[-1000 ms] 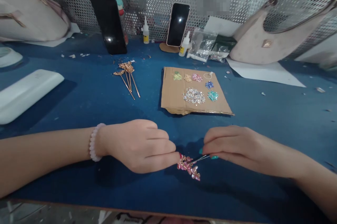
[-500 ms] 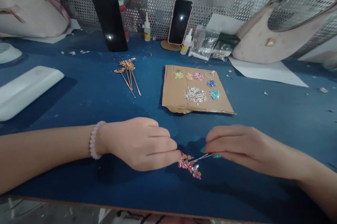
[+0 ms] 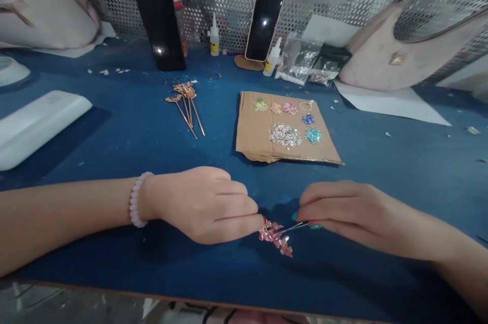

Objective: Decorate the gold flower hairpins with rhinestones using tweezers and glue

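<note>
My left hand [image 3: 213, 207] is closed, its thumb and finger pinching a pink-stoned ornament [image 3: 280, 244], probably a hairpin head, by its left end. The rest of that piece hides behind the curled fingers. In my right hand [image 3: 346, 212], tweezers [image 3: 293, 227] are pinched between green-nailed fingertips, and their points reach into the pink stones. Beyond the hands lies a cardboard sheet [image 3: 253, 126] with small heaps of coloured rhinestones: a large clear heap [image 3: 285, 135], teal, blue, pink, gold and green ones, plus a small white ring.
Several rose-gold hairpins [image 3: 186, 103] lie on the blue table, left of the cardboard. Two phones [image 3: 265, 27] lean at the back near glue bottles [image 3: 214, 39] and plastic bags [image 3: 299, 60]. A white case [image 3: 41, 123] is at left; handbags [image 3: 366, 60] stand at both sides.
The view has shifted very slightly. Both hands keep their grips, and the tweezers stay at the pink stones with hardly any movement.
</note>
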`<state>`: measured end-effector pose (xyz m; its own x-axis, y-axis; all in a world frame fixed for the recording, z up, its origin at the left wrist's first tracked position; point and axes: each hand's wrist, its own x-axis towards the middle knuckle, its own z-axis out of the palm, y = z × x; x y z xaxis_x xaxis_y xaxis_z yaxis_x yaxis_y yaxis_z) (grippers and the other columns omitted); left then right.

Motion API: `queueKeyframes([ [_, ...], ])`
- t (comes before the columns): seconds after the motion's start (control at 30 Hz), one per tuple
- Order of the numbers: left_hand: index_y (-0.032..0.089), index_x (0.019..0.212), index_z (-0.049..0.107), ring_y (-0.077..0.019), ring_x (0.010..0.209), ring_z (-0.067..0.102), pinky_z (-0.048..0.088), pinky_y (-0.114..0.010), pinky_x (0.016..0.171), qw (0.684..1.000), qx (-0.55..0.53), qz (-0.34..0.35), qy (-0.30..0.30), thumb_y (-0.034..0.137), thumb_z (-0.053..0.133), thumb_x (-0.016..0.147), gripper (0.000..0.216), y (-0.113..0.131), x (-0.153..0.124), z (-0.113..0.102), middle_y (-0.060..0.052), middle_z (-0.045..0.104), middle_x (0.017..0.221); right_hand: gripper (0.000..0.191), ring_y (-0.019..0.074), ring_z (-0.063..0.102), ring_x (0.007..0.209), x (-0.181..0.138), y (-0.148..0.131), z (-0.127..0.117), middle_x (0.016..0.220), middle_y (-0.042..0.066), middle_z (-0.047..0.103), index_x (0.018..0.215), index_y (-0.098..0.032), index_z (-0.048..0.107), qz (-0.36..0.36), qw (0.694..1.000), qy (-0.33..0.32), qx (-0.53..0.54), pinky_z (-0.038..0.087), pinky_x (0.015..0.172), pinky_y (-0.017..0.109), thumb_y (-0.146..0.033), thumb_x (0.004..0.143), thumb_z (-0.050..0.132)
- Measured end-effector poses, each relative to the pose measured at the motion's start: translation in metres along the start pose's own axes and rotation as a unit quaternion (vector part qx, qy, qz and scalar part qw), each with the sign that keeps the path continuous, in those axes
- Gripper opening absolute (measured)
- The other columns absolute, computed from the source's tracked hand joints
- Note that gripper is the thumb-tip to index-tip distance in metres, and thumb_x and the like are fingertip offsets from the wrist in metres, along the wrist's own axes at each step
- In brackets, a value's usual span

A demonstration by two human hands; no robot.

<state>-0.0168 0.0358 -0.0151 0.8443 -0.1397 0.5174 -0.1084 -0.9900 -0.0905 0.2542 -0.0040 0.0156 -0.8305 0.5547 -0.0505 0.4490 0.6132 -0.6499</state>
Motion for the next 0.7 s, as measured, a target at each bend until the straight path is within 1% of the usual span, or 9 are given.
queueKeyframes([
  [0.1,0.009,0.101,0.055,-0.0131,0.069,0.062,0.043,-0.029,0.053,1.0,-0.001,0.001,0.004,0.011,0.037,0.094,0.019,0.0,0.0002,0.0006,-0.002,0.069,0.083,0.025,0.0121,0.06,0.079,0.0006,-0.0003,0.0005,0.092,0.008,0.063,0.101,-0.017,0.065,0.004,1.0,-0.004,-0.001,0.048,0.071,0.022,-0.02,0.095,0.041],
  [0.3,0.01,0.098,0.057,-0.0131,0.068,0.062,0.044,-0.029,0.05,1.0,0.001,-0.003,0.011,0.01,0.037,0.094,0.02,0.0002,0.0019,0.0003,-0.002,0.069,0.079,0.024,0.0134,0.062,0.079,0.0006,-0.001,0.0021,0.093,0.007,0.064,0.101,-0.019,0.065,0.004,1.0,0.012,-0.018,0.048,0.071,0.023,-0.022,0.094,0.042],
  [0.47,0.01,0.097,0.058,-0.0115,0.067,0.063,0.044,-0.028,0.05,1.0,0.001,-0.001,0.0,0.011,0.036,0.095,0.022,0.0001,0.0026,0.0,-0.002,0.07,0.081,0.025,0.0133,0.063,0.079,0.0001,-0.0012,0.001,0.092,0.007,0.065,0.101,-0.02,0.064,-0.006,0.999,0.022,-0.027,0.05,0.071,0.023,-0.02,0.095,0.041],
  [0.6,0.009,0.097,0.057,-0.0138,0.068,0.064,0.043,-0.029,0.049,1.0,-0.001,0.0,0.009,0.01,0.038,0.094,0.019,0.0003,0.0018,0.0009,-0.002,0.07,0.081,0.023,0.0131,0.065,0.078,0.0012,0.0003,0.0011,0.093,0.005,0.066,0.103,-0.023,0.064,-0.007,0.999,0.03,-0.039,0.051,0.07,0.022,-0.019,0.093,0.043],
  [0.7,0.009,0.099,0.057,-0.0141,0.069,0.064,0.043,-0.029,0.05,1.0,-0.002,0.0,0.005,0.01,0.038,0.094,0.019,0.0002,0.001,0.0011,-0.003,0.07,0.081,0.024,0.0139,0.065,0.079,0.0023,0.0012,0.0017,0.093,0.005,0.066,0.105,-0.023,0.064,-0.011,0.998,0.036,-0.054,0.052,0.07,0.023,-0.019,0.093,0.044],
])
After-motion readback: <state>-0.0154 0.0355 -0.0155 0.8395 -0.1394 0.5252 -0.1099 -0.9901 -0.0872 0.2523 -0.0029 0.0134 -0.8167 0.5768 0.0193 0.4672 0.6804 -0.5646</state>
